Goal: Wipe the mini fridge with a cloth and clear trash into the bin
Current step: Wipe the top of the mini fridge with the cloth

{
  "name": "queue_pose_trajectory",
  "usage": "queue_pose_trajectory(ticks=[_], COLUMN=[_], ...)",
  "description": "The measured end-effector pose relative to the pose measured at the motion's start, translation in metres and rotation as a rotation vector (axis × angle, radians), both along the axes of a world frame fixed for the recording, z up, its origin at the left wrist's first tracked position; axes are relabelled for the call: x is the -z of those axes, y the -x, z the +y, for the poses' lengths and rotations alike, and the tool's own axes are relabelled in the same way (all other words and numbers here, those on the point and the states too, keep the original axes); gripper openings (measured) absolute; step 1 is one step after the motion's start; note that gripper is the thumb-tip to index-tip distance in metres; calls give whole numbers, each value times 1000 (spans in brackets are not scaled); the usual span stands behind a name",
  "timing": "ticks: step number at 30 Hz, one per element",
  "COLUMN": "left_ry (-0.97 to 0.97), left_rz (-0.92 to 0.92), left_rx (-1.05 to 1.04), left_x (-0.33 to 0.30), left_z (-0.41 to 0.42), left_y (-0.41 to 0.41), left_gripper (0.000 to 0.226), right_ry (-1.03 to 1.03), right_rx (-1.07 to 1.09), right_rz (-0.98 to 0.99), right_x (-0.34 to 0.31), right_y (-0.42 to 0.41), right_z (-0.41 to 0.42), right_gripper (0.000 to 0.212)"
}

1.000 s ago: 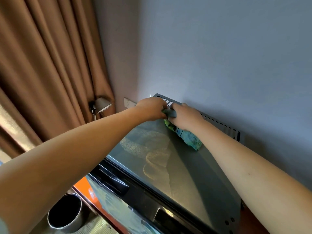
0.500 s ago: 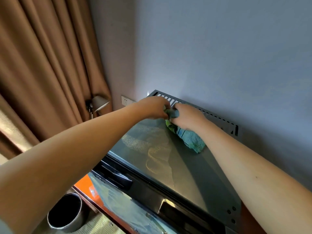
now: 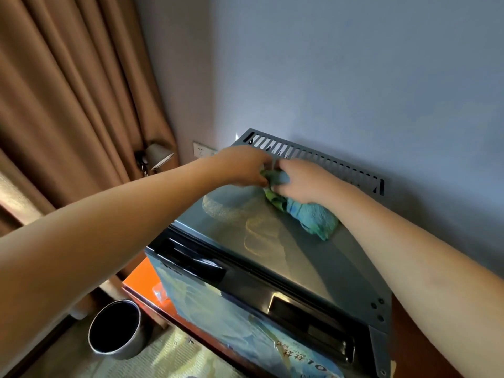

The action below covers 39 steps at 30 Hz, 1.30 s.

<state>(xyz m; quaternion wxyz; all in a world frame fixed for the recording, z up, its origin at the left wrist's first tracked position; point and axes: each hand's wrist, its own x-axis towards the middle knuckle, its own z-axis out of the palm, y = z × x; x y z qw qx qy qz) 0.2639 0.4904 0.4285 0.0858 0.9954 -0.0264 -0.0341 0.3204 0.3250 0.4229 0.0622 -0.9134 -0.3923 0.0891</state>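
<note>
Both hands on the cloth at the far edge of the mini fridge top, just near of the slotted rear vent. Left hand grips the cloth's left end, fingers curled round it. Right hand clutches the bunched middle; the blue-green tail trails right, lying on the grey top. Smear marks on the top near-left of the cloth. Bin stands on the floor, near-left of the fridge, upright. Brown curtain far left, small lamp and wall socket beside it.
</note>
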Motion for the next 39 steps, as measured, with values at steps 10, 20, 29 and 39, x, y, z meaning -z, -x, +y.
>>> queue_pose_trajectory(ticks=[10, 20, 29, 39], left_ry=[12, -30, -45, -105], left_rz=[100, -23, 34, -56], left_rx=[77, -14, 224, 207], left_x=[-3, 1, 1, -4], left_z=[-3, -8, -28, -41], left_y=[23, 21, 61, 50], left_gripper=[41, 32, 26, 25], right_ry=[87, 0, 160, 96], right_rx=[-13, 62, 67, 347], right_rz=[4, -78, 12, -134], right_x=[3, 2, 0, 0], right_y=[43, 23, 94, 92], right_z=[-11, -1, -43, -29], right_gripper=[60, 35, 62, 44])
